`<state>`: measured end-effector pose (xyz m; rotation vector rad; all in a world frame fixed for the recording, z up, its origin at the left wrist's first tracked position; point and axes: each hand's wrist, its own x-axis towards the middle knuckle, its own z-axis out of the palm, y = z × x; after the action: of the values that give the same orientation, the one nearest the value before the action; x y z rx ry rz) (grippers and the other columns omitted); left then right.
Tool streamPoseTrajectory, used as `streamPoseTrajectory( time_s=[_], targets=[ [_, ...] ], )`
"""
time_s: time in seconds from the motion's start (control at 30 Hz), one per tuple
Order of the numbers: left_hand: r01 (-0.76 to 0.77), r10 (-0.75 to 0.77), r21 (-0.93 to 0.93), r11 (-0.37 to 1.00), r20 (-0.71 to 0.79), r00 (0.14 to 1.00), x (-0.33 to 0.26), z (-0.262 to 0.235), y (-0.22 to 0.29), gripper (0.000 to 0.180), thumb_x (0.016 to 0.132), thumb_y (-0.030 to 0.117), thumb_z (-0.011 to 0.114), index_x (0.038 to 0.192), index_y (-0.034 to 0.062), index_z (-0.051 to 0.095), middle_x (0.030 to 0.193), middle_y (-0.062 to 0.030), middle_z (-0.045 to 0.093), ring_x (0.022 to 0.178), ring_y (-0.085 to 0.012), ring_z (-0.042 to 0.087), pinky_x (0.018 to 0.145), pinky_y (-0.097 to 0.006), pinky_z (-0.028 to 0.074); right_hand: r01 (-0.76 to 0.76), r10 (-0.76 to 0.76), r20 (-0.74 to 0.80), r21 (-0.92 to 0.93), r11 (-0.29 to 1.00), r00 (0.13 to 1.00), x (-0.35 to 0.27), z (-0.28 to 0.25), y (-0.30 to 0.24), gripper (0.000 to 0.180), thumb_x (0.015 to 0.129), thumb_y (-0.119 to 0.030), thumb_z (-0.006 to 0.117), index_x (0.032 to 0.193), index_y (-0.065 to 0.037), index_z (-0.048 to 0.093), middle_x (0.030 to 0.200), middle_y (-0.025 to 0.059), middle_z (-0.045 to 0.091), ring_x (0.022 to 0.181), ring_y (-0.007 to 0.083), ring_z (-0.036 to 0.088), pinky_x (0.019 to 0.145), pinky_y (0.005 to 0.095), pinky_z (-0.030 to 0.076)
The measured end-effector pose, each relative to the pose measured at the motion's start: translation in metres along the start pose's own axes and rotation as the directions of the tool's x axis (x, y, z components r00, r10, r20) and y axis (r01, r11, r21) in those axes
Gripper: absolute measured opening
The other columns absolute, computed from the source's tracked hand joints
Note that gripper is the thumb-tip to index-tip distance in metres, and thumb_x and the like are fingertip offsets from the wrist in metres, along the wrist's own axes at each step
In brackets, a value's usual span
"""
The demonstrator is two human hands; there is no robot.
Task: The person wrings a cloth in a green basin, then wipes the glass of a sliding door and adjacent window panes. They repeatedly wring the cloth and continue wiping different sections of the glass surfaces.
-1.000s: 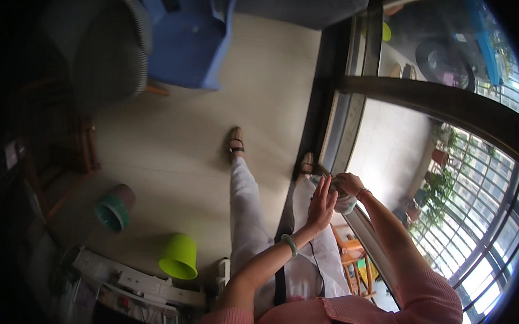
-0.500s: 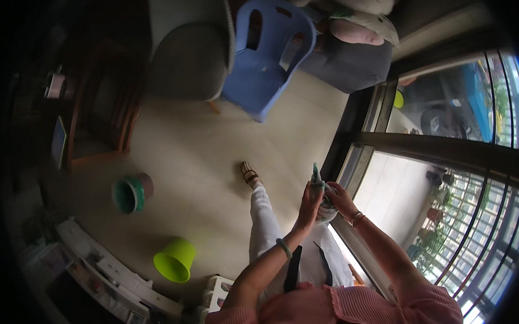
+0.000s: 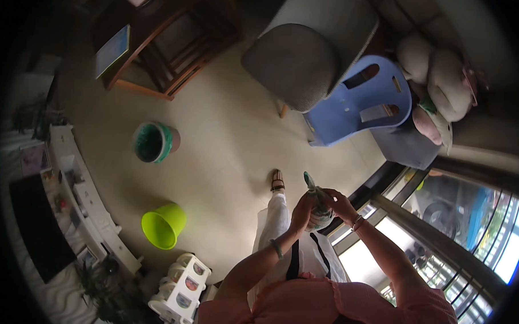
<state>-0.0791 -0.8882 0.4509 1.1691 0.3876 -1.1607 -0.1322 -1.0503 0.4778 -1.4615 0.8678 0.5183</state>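
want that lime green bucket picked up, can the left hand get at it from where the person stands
Probably not without bending and stepping. The left hand is up at chest height on the bundled object with the right hand; the lime green bucket lies tipped on the floor, well off to the left, nothing between.

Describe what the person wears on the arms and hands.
Both forearms are bare below short pink sleeves. The left wrist carries a thin pale green bracelet. The right wrist carries a thin light bracelet. The hands are bare, with no gloves.
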Motion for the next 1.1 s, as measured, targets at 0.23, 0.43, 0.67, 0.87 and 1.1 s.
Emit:
streamPoseTrajectory(
  time_s=[0.23,0.43,0.67,0.87,1.1],
  targets=[
    [-0.091,0.094,0.023,0.996,-0.231,0.968,-0.010,-0.014,0.025,0.044,0.101,0.033,0.055,0.132,0.0023,0.059,0.119,-0.0054,0.066,0.106,-0.0132,0.061,0.093,-0.029,0.047,-0.268,0.218,0.214,0.242,0.933,0.952,0.011,-0.002,-0.043,0.041,0.098,-0.031,0.060,0.131,-0.007,0.059,0.114,0.0053,0.066,0.093,0.0153,0.069,0.069,0.0312,0.060],
    [-0.275,0.206,-0.152,0.949,-0.358,0.911,-0.045,-0.017,0.037,0.039,0.101,0.035,0.050,0.119,0.0036,0.065,0.101,-0.0067,0.068,0.091,-0.0147,0.062,0.082,-0.030,0.049,-0.190,0.198,0.255,-0.055,0.980,0.947,0.011,0.006,-0.075,0.038,0.099,-0.029,0.057,0.129,-0.007,0.060,0.117,0.0056,0.065,0.101,0.0174,0.067,0.076,0.0322,0.059],
    [-0.455,0.216,-0.321,0.830,-0.568,0.794,-0.095,-0.066,0.044,0.042,0.100,0.038,0.052,0.120,0.0038,0.065,0.098,-0.0035,0.067,0.088,-0.0133,0.061,0.079,-0.030,0.049,-0.019,0.183,0.427,-0.361,0.933,0.886,0.033,0.100,-0.126,0.036,0.102,-0.026,0.051,0.127,-0.003,0.062,0.118,0.0042,0.067,0.102,0.0117,0.063,0.088,0.0280,0.050],
    [-0.610,0.054,-0.540,0.580,-0.721,0.691,-0.157,-0.145,0.042,0.038,0.100,0.033,0.056,0.121,0.0034,0.065,0.099,-0.0023,0.067,0.089,-0.0108,0.060,0.080,-0.027,0.049,0.125,0.206,0.618,-0.449,0.885,0.759,0.056,0.232,-0.141,0.037,0.103,-0.030,0.052,0.120,-0.001,0.065,0.107,0.0037,0.070,0.094,0.0100,0.065,0.082,0.0275,0.052],
    [-0.741,0.062,-0.594,0.313,-0.766,0.640,-0.166,-0.284,-0.039,0.043,0.100,0.037,0.053,0.129,0.0047,0.058,0.112,-0.0086,0.065,0.098,-0.0193,0.062,0.085,-0.033,0.050,0.201,0.479,0.613,-0.723,0.661,0.628,0.088,0.419,-0.135,0.049,0.103,-0.036,0.051,0.140,-0.004,0.050,0.119,0.0031,0.066,0.105,0.0127,0.063,0.088,0.0304,0.052]
  ],
)
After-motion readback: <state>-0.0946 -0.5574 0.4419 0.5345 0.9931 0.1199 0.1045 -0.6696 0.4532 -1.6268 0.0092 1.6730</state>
